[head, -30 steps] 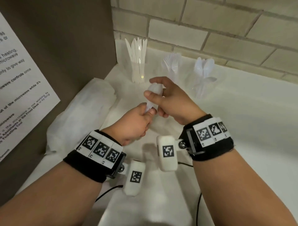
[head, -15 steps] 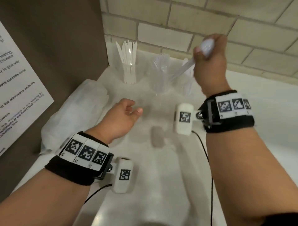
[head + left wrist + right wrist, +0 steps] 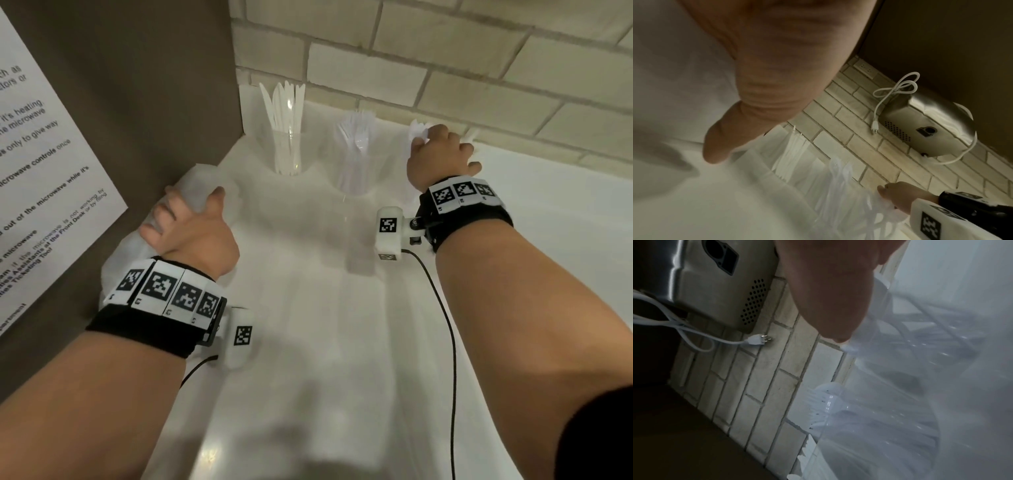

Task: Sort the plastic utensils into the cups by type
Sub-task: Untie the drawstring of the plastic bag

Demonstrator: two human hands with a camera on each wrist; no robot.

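Three cups stand along the brick wall in the head view: the knife cup, the fork cup, and the spoon cup, hidden behind your right hand. Whether that hand grasps a spoon I cannot tell; let go only once the handle is inside. Your left hand lies spread on the plastic bag. Left wrist view: keep that bag pinned. Right wrist view: the spoon cup's rim sits just beside your thumb, so lift straight up.
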